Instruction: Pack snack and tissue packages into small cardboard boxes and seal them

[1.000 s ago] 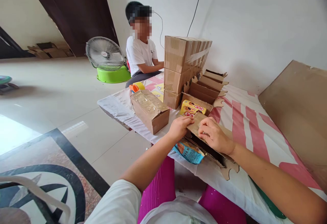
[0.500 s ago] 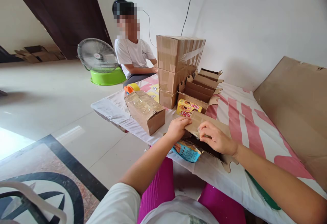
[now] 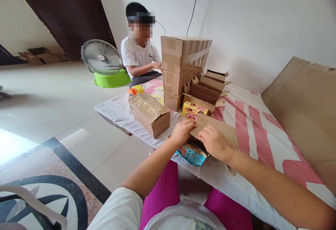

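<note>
Close in front of me, a brown cardboard box point(image 3: 223, 129) lies on the cloth-covered table. My left hand point(image 3: 183, 132) is closed on the box's left end, thumb and fingers at its upper edge. My right hand point(image 3: 216, 143) has its fingers bent over the near edge of the same top panel, with the fingertips partly hidden. Below the hands, a blue snack packet point(image 3: 194, 155) sticks out at the near side of the box. Just beyond my left hand stands a yellow printed carton point(image 3: 189, 109).
Taped boxes point(image 3: 172, 56) are stacked behind, with open boxes point(image 3: 202, 95) in a row beside them. A taped box point(image 3: 151, 112) and a tape dispenser point(image 3: 136, 89) lie to the left. A person point(image 3: 141, 55) sits across the table. A large cardboard sheet point(image 3: 301, 111) leans at right.
My right hand has moved slightly left and down, from a raised pinch to fingers laid over the box edge. My left hand stays put. The other person's head and arm have shifted right.
</note>
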`<state>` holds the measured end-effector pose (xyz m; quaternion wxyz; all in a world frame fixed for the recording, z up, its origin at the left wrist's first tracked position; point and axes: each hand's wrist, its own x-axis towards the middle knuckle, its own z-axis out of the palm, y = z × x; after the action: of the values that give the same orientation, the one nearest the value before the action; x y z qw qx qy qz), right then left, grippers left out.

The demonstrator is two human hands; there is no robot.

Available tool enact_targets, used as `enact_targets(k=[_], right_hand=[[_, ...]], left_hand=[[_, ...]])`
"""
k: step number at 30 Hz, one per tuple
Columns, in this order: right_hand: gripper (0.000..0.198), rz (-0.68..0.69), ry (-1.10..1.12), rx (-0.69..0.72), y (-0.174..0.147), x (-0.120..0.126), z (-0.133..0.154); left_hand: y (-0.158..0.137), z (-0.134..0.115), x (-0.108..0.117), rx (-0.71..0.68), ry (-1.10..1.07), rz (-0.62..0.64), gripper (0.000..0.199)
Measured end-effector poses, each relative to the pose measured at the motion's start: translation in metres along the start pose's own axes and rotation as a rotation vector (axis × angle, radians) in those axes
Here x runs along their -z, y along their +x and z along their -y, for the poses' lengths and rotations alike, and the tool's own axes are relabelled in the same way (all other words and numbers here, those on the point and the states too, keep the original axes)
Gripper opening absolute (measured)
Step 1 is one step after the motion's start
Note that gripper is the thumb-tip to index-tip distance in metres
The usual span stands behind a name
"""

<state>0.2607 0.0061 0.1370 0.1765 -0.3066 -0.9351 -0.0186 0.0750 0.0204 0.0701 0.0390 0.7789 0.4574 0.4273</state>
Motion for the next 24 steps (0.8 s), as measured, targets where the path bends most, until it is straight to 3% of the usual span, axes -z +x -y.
enact_targets(k=[8, 15, 24], right_hand=[[0.007, -0.027, 0.099, -0.014, -0.008, 0.001, -0.003], [0.02, -0.068, -0.013, 0.029, -0.004, -0.002, -0.003], [0.02, -0.047, 0.222, 0.038, -0.017, -0.001, -0.013]], left_hand=[[0.0, -0.001, -0.003, 0.018, 0.001, -0.001, 0.028], [-0.001, -0.003, -0.004, 0.02, 0.025, 0.001, 0.022], [-0.002, -0.007, -0.007, 0.023, 0.016, 0.006, 0.021]])
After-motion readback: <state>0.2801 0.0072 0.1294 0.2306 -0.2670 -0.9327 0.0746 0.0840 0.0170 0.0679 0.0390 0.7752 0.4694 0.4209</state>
